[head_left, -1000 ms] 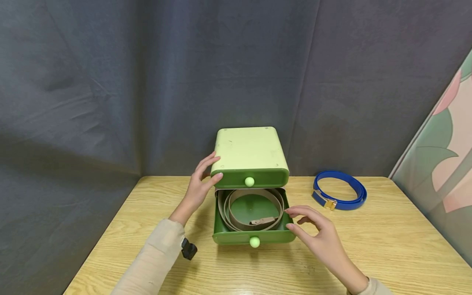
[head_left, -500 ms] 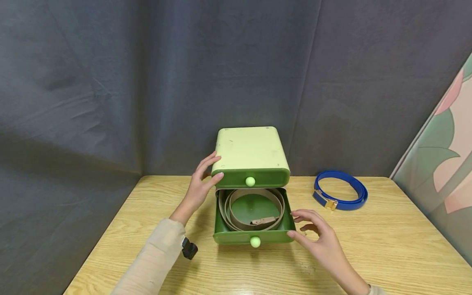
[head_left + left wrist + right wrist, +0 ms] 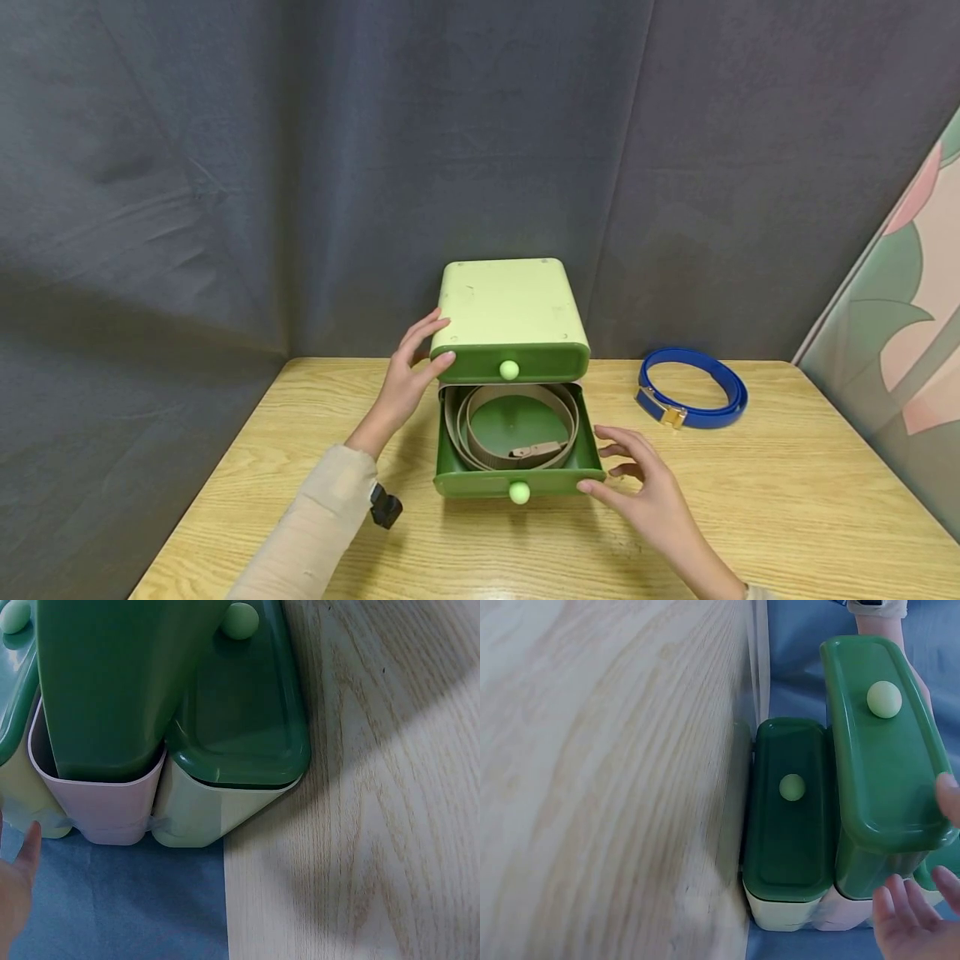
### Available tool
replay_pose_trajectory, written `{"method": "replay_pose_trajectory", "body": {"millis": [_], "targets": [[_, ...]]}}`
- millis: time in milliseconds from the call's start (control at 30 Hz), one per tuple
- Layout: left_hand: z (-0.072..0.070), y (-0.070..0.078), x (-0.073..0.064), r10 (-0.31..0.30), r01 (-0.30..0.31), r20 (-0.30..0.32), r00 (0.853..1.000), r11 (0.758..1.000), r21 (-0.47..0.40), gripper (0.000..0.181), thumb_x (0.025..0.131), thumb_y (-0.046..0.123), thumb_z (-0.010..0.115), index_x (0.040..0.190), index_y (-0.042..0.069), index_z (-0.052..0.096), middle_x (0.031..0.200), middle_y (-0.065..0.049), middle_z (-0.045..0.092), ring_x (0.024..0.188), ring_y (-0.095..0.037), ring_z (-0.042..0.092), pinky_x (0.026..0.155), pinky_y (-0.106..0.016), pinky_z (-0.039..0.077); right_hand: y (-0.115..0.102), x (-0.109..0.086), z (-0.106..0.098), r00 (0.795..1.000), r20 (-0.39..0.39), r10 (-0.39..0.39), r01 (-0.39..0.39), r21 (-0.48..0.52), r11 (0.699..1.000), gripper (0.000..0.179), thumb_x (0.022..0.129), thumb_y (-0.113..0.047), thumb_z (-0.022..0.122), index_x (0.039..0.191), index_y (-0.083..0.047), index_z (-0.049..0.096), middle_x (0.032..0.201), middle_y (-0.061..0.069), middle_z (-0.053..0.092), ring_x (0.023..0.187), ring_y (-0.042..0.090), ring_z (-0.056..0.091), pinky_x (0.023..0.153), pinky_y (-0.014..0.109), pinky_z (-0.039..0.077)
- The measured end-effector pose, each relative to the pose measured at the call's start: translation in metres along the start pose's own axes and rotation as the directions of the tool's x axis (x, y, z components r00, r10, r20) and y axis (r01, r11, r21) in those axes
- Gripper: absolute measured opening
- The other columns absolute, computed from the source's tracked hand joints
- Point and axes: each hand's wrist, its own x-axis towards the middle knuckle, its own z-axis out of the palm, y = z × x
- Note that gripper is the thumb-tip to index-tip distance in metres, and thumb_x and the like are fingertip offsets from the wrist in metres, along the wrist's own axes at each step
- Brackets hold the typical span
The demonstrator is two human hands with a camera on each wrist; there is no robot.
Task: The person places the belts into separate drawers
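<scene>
A small tiered drawer cabinet (image 3: 510, 300) with a pale green top stands on the table. Its pulled-out green drawer (image 3: 480, 483) has a round light-green knob. Inside that drawer lies a coiled beige belt (image 3: 536, 451). My left hand (image 3: 401, 379) rests against the cabinet's upper left side, thumb at the top drawer's front. My right hand (image 3: 648, 492) is at the pulled-out drawer's front right corner. In the right wrist view its thumb (image 3: 949, 796) touches the drawer front, while the loosely bent fingers (image 3: 904, 904) are beside the drawer's side.
A coiled blue belt (image 3: 693, 408) with a gold buckle lies right of the cabinet on the wooden table (image 3: 810, 492). A dark grey curtain (image 3: 465, 150) hangs behind, and a patterned panel (image 3: 907, 333) stands at right. The closed lower drawer (image 3: 787, 832) shows in the right wrist view.
My right hand has shifted from the drawer's right rim outward, its thumb now on the front corner. The left hand, the drawer and both belts look unmoved.
</scene>
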Motion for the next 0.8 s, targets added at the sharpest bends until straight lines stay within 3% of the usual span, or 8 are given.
{"method": "replay_pose_trajectory", "body": {"millis": [367,600,800], "targets": [[0.000,0.000,0.000,0.002,-0.002,-0.003,1.000,1.000,-0.007,0.050,0.095,0.013,0.065,0.143,0.012,0.053,0.158,0.000,0.032,0.143,-0.020,0.030,0.102,-0.052,0.036,-0.001,0.002,0.002,0.989,0.039,0.141,-0.142,0.020,0.990,0.056,0.077,-0.007,0.084,0.129,-0.005,0.061,0.124,0.009,0.059,0.094,0.007,0.059,0.073,0.027,0.054],[0.000,0.001,-0.001,0.008,-0.008,-0.003,1.000,1.000,-0.006,0.049,0.096,0.014,0.064,0.143,0.012,0.053,0.158,0.000,0.032,0.143,-0.020,0.029,0.102,-0.054,0.035,-0.001,0.007,0.002,0.981,0.043,0.189,-0.189,0.012,0.982,0.057,0.079,-0.011,0.084,0.130,-0.004,0.060,0.125,0.010,0.060,0.094,0.010,0.061,0.073,0.024,0.053],[0.000,0.001,-0.001,0.002,-0.002,-0.004,1.000,1.000,-0.007,0.049,0.096,0.013,0.064,0.144,0.012,0.052,0.158,0.000,0.032,0.143,-0.020,0.029,0.103,-0.054,0.035,-0.003,0.018,0.003,0.962,0.053,0.269,-0.270,0.009,0.963,0.057,0.082,-0.019,0.083,0.132,-0.006,0.059,0.125,0.009,0.060,0.095,0.012,0.060,0.075,0.025,0.053]]}}
